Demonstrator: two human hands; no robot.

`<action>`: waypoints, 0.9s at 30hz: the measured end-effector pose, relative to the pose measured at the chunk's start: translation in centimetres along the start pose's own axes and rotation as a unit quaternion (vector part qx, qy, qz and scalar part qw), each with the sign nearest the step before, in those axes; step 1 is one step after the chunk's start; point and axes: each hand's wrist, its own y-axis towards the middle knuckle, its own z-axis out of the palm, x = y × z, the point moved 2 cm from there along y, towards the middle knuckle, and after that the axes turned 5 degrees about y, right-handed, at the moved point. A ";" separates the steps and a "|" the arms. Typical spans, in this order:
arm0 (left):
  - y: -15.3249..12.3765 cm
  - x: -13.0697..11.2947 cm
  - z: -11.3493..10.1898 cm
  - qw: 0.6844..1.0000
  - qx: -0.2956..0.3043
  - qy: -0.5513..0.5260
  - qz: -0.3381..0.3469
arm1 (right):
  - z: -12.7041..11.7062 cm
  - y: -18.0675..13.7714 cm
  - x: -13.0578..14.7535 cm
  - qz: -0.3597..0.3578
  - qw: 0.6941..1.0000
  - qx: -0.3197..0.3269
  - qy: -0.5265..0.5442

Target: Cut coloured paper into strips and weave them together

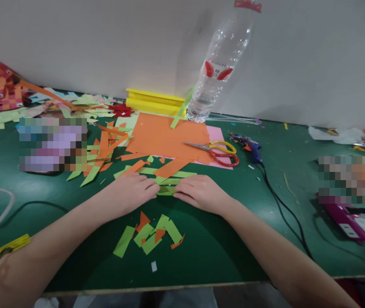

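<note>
My left hand point(131, 190) and my right hand point(200, 192) rest close together on the green table point(221, 239), fingertips pressed onto a small bundle of green paper strips point(166, 188). Both hands are curled, pinching the strips from either side. An orange strip point(172, 167) lies across green strips just beyond my fingers. Cut scraps of green and orange paper point(152, 234) lie near the table edge between my forearms.
An orange sheet point(159, 137) on pink paper lies behind, with scissors point(219, 152) and a blue glue gun point(248, 145) with its cord. A clear bottle point(217, 68) and a yellow paper stack point(153, 102) stand by the wall. Paper strips pile up at left.
</note>
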 end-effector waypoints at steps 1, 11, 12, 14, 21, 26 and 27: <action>0.0 0.0 0.0 1.000 0.001 0.000 0.001 | 0.0 0.0 0.0 0.000 1.000 -0.001 0.001; 0.2 0.1 -0.6 1.000 -0.023 -0.014 0.003 | 0.0 -0.1 -0.1 0.004 1.000 0.003 0.007; 0.2 0.1 -0.6 0.999 -0.029 -0.015 0.002 | 0.0 -0.1 -0.1 0.004 1.000 0.003 0.007; 0.2 0.1 -0.8 0.999 -0.033 -0.016 -0.001 | -0.1 -0.1 0.0 0.005 1.000 0.001 0.006; 0.3 0.2 -0.8 0.999 -0.037 -0.020 0.000 | -0.3 -0.2 0.1 0.011 1.000 0.018 0.017; 0.1 0.1 -1.4 0.999 -0.039 -0.013 0.009 | -0.6 -0.3 0.2 0.000 1.000 -0.012 0.021; 0.0 0.1 -1.5 0.999 -0.038 -0.008 0.010 | -0.7 -0.3 0.2 0.000 1.000 -0.018 0.021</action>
